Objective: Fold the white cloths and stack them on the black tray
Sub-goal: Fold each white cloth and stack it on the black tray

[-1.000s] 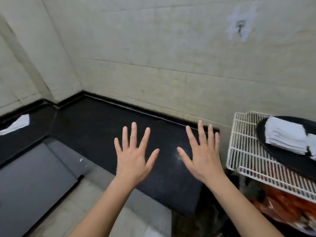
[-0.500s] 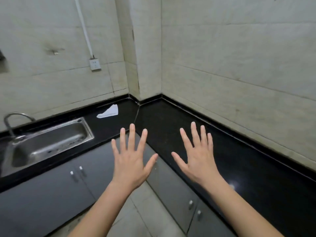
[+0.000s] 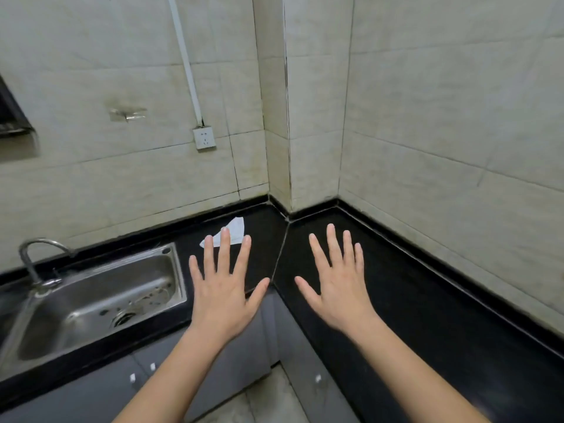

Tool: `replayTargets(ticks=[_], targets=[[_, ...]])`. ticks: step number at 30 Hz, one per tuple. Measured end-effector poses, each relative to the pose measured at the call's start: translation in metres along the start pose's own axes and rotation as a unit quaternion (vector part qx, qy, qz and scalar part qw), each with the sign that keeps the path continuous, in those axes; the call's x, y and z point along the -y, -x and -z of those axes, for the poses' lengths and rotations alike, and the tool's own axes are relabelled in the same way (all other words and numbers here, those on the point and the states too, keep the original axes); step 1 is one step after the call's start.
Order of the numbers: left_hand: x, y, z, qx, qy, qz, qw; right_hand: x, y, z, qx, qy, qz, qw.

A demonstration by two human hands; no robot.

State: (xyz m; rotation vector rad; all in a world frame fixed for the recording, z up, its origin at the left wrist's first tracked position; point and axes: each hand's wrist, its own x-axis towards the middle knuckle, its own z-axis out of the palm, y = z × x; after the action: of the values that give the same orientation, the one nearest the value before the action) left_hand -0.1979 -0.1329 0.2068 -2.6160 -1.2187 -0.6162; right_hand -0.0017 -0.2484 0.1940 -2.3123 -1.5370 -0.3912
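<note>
Nearest, grey flat-front cabinet doors (image 3: pixel 91 398): they run under the counter with small white knobs (image 3: pixel 318 378). My two bare forearms come in over them from the bottom edge, with a strip of pale tiled floor (image 3: pixel 268 401) showing between.
Left hand (image 3: pixel 224 300): palm down, all five fingers straight and spread, holding nothing. I see it over the counter's front edge, just right of the sink.
Right hand (image 3: pixel 341 294): likewise flat and splayed, nothing in it. It is over the right leg of the counter, apart from the other hand.
Glossy black L-shaped stone countertop (image 3: pixel 427 300): its diagonal seam runs into the corner between my hands.
Stainless steel rectangular sink (image 3: pixel 180 270): set into the counter left of my left hand, with a curved chrome tap (image 3: pixel 33 254) at its far left.
Small white cloth (image 3: pixel 236 227): it lies unfolded on the black counter near the corner, beyond the sink's far right corner. My left fingertips (image 3: pixel 225 232) overlap its near edge from this camera, and I cannot tell whether they touch it.
Beige tiled walls (image 3: pixel 442 117): they meet at a boxed corner column. A white square wall socket (image 3: pixel 204 138) sits above the cloth, and a white cable duct (image 3: pixel 186 56) rises from it.
</note>
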Motion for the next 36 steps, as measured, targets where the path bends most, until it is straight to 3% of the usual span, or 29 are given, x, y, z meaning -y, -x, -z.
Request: replayTargets(ticks=[7,17,27,32,36], targets=[[0.038,-0.109,-0.045,0.015,-0.007,0.031,0.999,-0.001,-0.145,-0.036,0.028,0.011,0.050,0.998],[0.141,-0.223,-0.150,0.072,0.004,0.060,0.996,0.033,-0.281,-0.136,0.072,0.027,0.079,0.994],[0.254,-0.313,-0.271,0.203,0.027,0.013,0.979,0.070,-0.372,-0.255,0.200,0.034,-0.004,0.979],[0.277,-0.324,-0.336,0.293,0.047,0.010,0.955,0.085,-0.395,-0.326,0.294,-0.017,0.014,0.955],[0.282,-0.332,-0.376,0.341,0.042,0.015,0.939,0.095,-0.419,-0.379,0.325,-0.051,0.032,0.944]])
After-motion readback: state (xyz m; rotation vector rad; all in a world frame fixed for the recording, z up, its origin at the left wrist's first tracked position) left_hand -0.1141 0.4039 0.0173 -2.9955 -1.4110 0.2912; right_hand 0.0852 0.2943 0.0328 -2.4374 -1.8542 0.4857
